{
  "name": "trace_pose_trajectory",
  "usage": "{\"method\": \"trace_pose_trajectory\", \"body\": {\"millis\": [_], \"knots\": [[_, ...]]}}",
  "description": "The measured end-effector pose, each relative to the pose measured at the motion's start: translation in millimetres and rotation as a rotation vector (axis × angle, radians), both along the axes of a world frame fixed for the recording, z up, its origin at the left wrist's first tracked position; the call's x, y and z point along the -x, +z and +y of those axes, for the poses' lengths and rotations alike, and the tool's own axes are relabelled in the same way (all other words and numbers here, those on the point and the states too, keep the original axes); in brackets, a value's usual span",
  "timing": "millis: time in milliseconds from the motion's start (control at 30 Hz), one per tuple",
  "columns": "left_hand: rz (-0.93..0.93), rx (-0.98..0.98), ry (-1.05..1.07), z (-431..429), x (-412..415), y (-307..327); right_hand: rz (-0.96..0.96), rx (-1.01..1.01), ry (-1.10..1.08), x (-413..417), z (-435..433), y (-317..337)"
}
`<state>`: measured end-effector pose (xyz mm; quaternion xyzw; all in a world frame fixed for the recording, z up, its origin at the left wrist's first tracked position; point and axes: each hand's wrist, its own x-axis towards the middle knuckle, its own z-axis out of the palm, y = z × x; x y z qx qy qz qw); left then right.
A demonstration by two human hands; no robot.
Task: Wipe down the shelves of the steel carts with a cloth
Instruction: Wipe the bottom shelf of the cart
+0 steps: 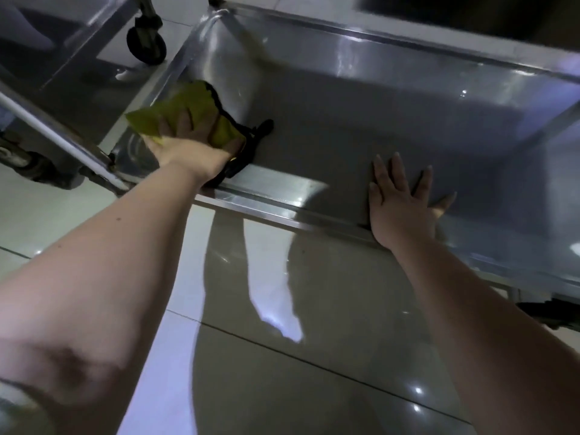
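Shelf (314,136): a steel tray with raised rims, set low, with its long axis running left to right across the view. All positions below are given from this shelf.

Floor (314,309): glossy tiles on the near side of the shelf, under both forearms.

Second cart (78,58): off the shelf's left end and close to it. One wheel (146,42) stands beyond the shelf's far left corner.

Cloth (185,105): yellow-green with a dark edge, lying on the shelf bed at its left end, just inside the near rim and touching the left wall.

Left hand (185,142): on top of the cloth with fingers spread and pressing it flat onto the bed. It is not bunched round the cloth.

Right hand (401,208): well apart from the left, flat on the bed right of centre, fingers straight and splayed, wrist crossing the near rim. It holds nothing and appears to be bracing the cart.

Assessment: the cloth is at the extreme left, so almost the full length of the bed lies to its right. The next stroke should run rightward along the long axis. The left hand is the only hand on the cloth. The right hand lies in the path of that stroke and would have to lift or shift.
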<state>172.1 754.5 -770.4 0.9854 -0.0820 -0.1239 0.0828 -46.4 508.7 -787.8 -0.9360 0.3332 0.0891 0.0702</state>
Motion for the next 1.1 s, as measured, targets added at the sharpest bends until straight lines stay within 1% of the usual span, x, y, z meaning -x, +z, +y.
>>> {"method": "trace_pose_trajectory", "body": {"millis": [67,167,233,300,400,467,500,600,700,833,933,1000,1100], "knots": [[-0.004,0.009,-0.157,-40,10,-5,0.0,-0.005,0.004,2,0,-2],[-0.078,0.007,-0.435,-124,48,-7,-0.05,-0.04,-0.012,6,0,-4],[-0.093,0.02,-0.583,-178,79,-7,-0.108,-0.051,-0.095,9,-1,-5],[-0.075,0.032,-0.675,-210,97,-8,-0.15,-0.081,-0.181,11,-4,-3],[-0.092,0.078,-0.673,-219,95,-14,-0.26,-0.128,-0.209,8,-30,8],[-0.111,0.106,-0.67,-217,92,-17,-0.323,-0.089,-0.182,4,-55,8],[-0.111,0.111,-0.673,-217,92,-17,-0.319,-0.066,-0.165,3,-64,6],[-0.107,0.106,-0.674,-218,91,-16,-0.218,-0.014,-0.131,3,-73,-6],[-0.096,0.092,-0.684,-222,90,-17,-0.192,0.028,-0.123,3,-72,-11],[-0.01,0.062,-0.882,-252,91,-8,-0.175,0.02,-0.152,3,-71,-13],[-0.025,0.11,-0.937,-259,86,-14,-0.172,0.014,-0.152,4,-72,-13],[-0.048,0.113,-0.921,-253,73,-16,-0.174,0.033,-0.141,3,-74,-12],[-0.072,0.093,-0.766,-225,29,-13,-0.191,0.032,-0.136,1,-76,-12]]}}
